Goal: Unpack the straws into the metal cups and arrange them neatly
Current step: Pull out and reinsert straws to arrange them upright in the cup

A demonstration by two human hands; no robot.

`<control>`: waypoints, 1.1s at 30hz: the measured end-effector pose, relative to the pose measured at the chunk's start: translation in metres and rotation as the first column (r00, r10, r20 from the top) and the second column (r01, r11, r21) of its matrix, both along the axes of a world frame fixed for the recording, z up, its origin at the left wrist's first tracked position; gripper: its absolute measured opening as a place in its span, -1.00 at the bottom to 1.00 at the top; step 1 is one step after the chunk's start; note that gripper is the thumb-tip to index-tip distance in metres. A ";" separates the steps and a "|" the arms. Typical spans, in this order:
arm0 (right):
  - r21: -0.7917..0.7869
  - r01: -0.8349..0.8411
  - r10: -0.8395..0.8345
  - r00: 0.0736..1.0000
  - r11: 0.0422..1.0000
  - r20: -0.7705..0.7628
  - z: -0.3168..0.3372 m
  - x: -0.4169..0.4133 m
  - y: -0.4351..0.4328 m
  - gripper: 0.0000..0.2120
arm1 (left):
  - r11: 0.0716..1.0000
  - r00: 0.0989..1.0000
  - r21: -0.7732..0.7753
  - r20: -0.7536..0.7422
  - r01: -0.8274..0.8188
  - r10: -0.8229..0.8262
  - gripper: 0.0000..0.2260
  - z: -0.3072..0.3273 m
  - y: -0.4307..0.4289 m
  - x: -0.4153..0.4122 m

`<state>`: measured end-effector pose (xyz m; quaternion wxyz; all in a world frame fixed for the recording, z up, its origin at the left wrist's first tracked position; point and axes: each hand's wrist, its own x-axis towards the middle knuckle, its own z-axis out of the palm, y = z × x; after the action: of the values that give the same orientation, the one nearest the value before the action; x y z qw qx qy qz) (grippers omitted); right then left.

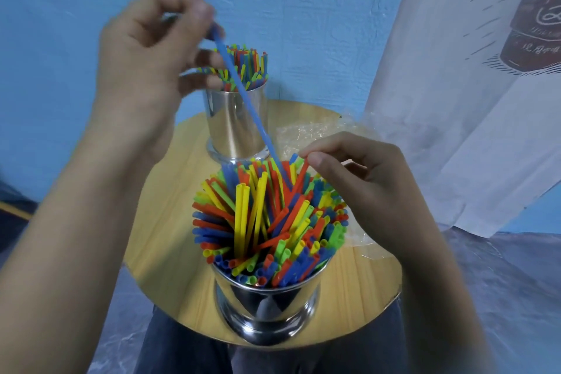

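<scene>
Head view puts the blue straw point(243, 94) at the centre: it slants from our left hand point(142, 61), raised at far left, down into the near cup point(267, 297), its lower end among the packed straws point(267, 222). Left fingers point(197, 14) pinch its top end. Our right hand point(358, 173) pinches the tip of a red straw point(300, 176) that stands tilted at the cup's far right side.

To do this well, we judge each stray straw should be guided down upright into a gap, not pushed, since thin plastic tubes bend and kink easily. The bundle is loose and crossed in the middle, so nudging tips level matters.

Both cups are shiny, smooth metal with flared feet; the far cup point(233, 124) holds a tidier bunch. They stand on a round, wood-grain tabletop point(170, 222), with crinkled clear wrapping point(306, 133) lying at far right.
</scene>
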<state>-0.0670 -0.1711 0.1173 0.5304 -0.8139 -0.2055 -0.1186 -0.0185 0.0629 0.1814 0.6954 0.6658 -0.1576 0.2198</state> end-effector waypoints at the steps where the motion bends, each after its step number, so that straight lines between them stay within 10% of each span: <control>1: 0.005 -0.013 0.013 1.000 1.000 -0.015 0.000 0.000 0.000 -0.85 | 0.995 1.000 -0.098 -0.011 -0.008 0.007 -0.92 0.000 0.005 0.002; 8: 0.112 -0.084 0.093 0.992 0.990 -0.079 0.000 0.002 0.000 -0.83 | 0.903 0.986 -0.428 -0.161 -0.041 -0.032 -0.90 -0.024 0.006 0.007; 20: 0.683 -0.009 -0.046 0.997 0.730 0.062 0.008 0.003 -0.009 -0.88 | 0.961 0.928 0.139 -0.323 0.239 -0.184 -0.88 -0.045 0.005 -0.017; 29: 0.189 0.017 -0.028 0.998 0.982 0.060 0.018 0.005 0.003 -0.95 | 0.777 0.837 0.420 -0.493 0.469 -0.239 -0.78 -0.044 0.003 -0.029; 33: 0.134 0.082 -0.091 0.994 0.988 0.062 0.009 0.004 0.013 -0.64 | 0.790 0.853 0.450 -0.493 0.416 -0.169 -0.76 -0.043 0.000 -0.033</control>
<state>-0.0627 -0.1576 0.1264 0.5700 -0.7808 -0.1795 -0.1823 -0.0511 0.0628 0.1387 0.5215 0.8322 -0.1604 -0.0987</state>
